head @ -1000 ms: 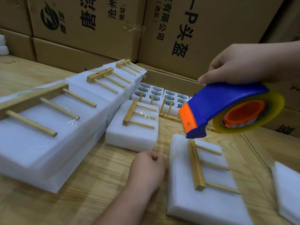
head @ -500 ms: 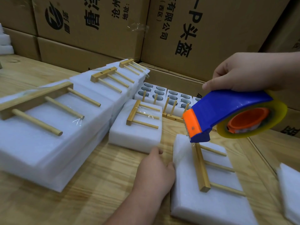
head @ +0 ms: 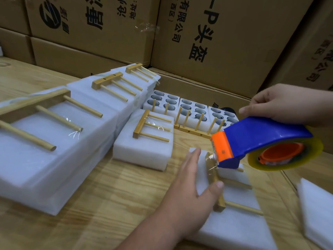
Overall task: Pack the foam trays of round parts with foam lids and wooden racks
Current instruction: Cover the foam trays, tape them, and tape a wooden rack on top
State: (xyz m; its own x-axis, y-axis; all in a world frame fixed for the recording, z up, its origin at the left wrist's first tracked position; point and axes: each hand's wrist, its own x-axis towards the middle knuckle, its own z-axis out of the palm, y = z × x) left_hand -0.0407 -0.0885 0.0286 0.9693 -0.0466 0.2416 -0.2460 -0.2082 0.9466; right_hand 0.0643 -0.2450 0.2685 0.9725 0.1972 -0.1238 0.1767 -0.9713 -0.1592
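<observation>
A white foam pack [head: 232,230] lies in front of me with a wooden rack [head: 219,201] on its lid. My left hand [head: 194,188] lies flat on the pack with straight fingers, thumb touching the rack's bar. My right hand [head: 288,103] grips a blue and orange tape dispenser [head: 259,141], whose orange end sits over the rack's far end, where clear tape [head: 211,162] shows. Open foam trays of round parts [head: 191,109] stand at the back with loose wooden racks [head: 196,126] leaning on them.
Several taped foam packs with racks [head: 54,141] lie in a row on the left, and a smaller one [head: 147,141] in the middle. A loose foam piece [head: 317,210] is at the right. Cardboard boxes [head: 216,33] wall the back of the wooden table [head: 100,195].
My left hand has opened and moved from the pack's left edge onto its top beside the rack. The tape dispenser has come down to the rack's far end.
</observation>
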